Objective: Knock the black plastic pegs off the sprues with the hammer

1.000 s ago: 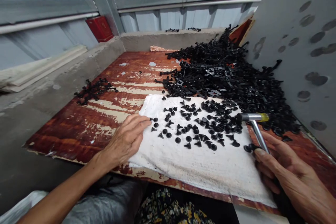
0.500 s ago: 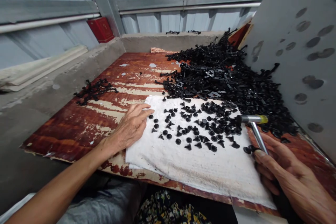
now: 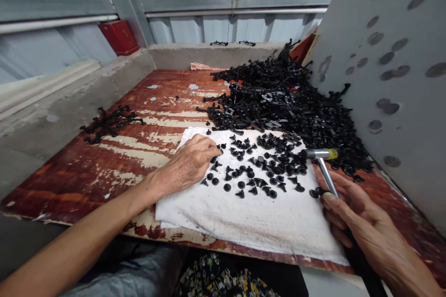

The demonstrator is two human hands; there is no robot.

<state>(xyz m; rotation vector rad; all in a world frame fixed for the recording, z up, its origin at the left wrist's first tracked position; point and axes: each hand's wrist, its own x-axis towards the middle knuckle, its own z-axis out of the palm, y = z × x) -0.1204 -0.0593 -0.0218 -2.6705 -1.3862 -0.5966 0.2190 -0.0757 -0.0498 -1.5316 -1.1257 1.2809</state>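
Note:
My left hand [image 3: 195,160] rests at the left edge of a white cloth [image 3: 223,213], fingers curled together over the small black plastic pieces there. What its fingertips hold, if anything, is hidden. My right hand [image 3: 358,218] is wrapped round the dark grip of a small hammer [image 3: 327,176] with a metal shaft and a yellow-ended head. Two black round-headed pieces [image 3: 316,192] show beside the right thumb. Across the cloth lie many loose black pieces [image 3: 250,174], some upturned on their discs, some on their sides.
A large heap of black plastic parts [image 3: 278,97] covers the back right of the worn red-brown board [image 3: 163,97]. A smaller cluster [image 3: 108,123] lies at the left. A grey spotted panel [image 3: 383,79] stands on the right, and a low concrete ledge [image 3: 132,72] borders the left.
My left hand has moved right over the cloth, and its fingers have curled in among the pieces. The right hand keeps its hold on the hammer. The whole view has shifted slightly.

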